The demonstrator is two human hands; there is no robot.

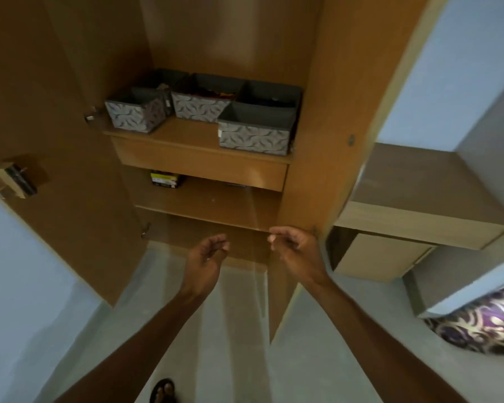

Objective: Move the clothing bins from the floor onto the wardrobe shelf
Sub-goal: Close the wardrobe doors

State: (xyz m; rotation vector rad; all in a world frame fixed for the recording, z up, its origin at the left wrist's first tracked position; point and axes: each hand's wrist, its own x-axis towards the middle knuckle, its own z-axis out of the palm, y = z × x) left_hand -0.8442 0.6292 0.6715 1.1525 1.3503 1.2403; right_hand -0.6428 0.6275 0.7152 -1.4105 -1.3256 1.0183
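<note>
Several grey patterned fabric bins stand on the wardrobe shelf [186, 138]. One bin [133, 113] sits at the left front, another bin [200, 104] in the middle, and a third bin [255, 135] at the right front edge; more bins stand behind them. My left hand [205, 258] and my right hand [296, 248] hang in front of the lower shelves, well below the bins. Both have loosely curled fingers and hold nothing. No bin is visible on the floor.
The wardrobe doors stand open on the left [41, 112] and right [344, 97]. A dark box [166, 180] lies on the shelf below. A wooden desk unit [419, 216] is at the right, a patterned cushion [483, 324] beyond it. My sandalled foot [163, 391] is on the grey floor.
</note>
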